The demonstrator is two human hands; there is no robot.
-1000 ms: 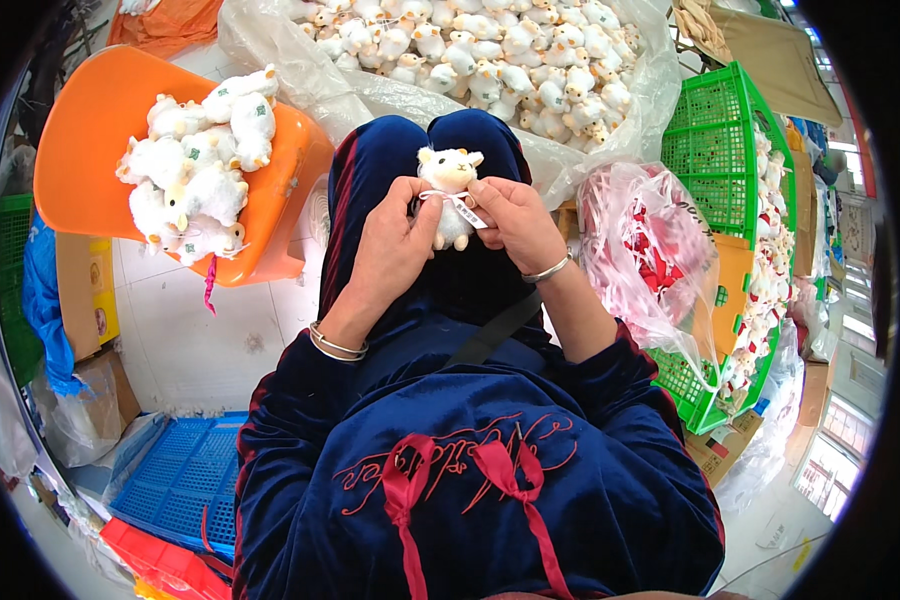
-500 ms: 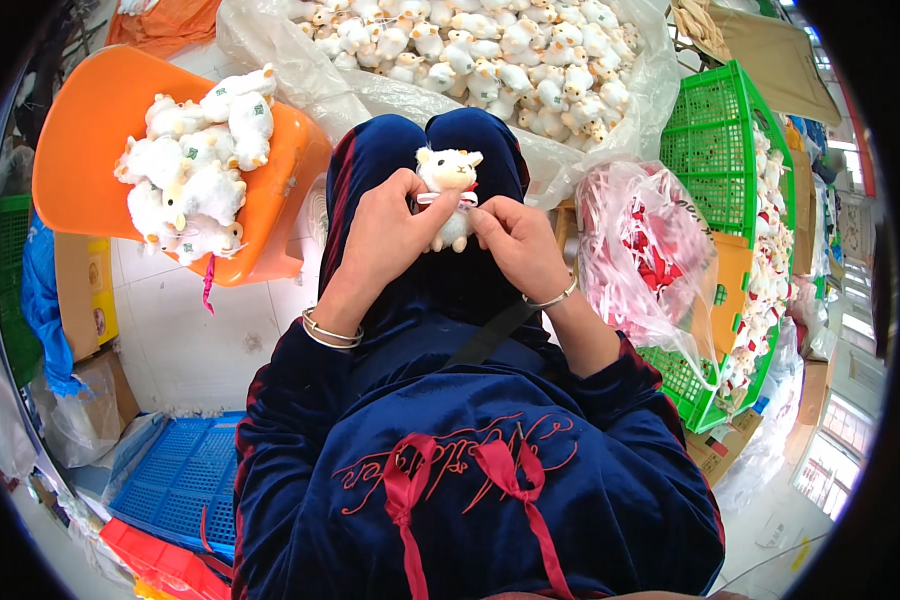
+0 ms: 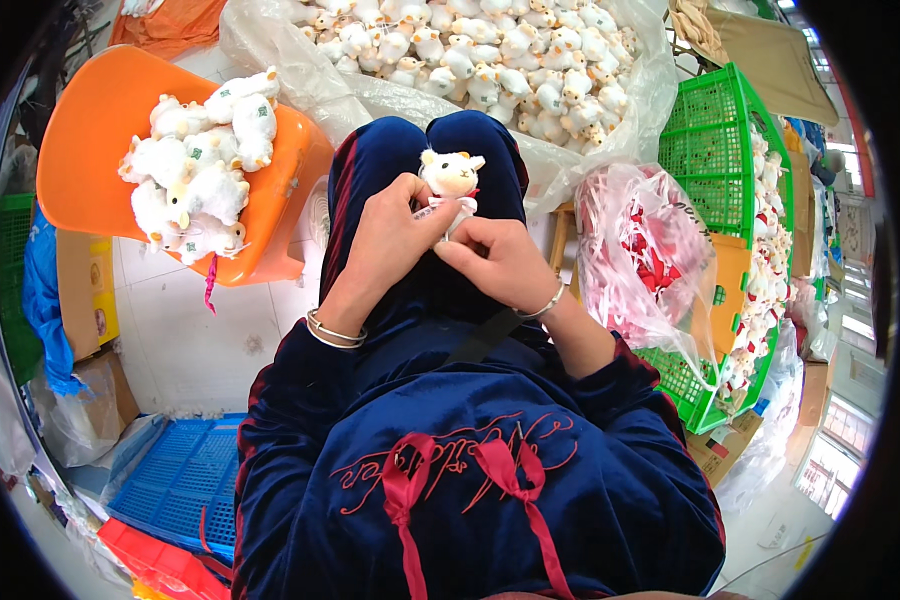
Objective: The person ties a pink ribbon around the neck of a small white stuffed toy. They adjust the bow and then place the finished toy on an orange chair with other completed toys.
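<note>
Above my knees I hold a small white plush lamb upright, its face toward me. My left hand is closed on it at the neck and side, thumb across its front. A pale pink-and-white ribbon lies round the neck, with a touch of red beside it. One strip of the ribbon runs down to my right hand, whose thumb and fingers are pinched together on it, just below the toy. The lamb's lower body is mostly hidden behind my fingers.
Several plush lambs lie on an orange chair at left. A large clear bag full of them stands ahead. At right are a plastic bag of ribbons and a green crate holding toys. A blue crate sits lower left.
My right hand has drawn down and slightly left, its fingers curling in with the ribbon. The lamb has shifted a little right, and its lower body is now more covered.
</note>
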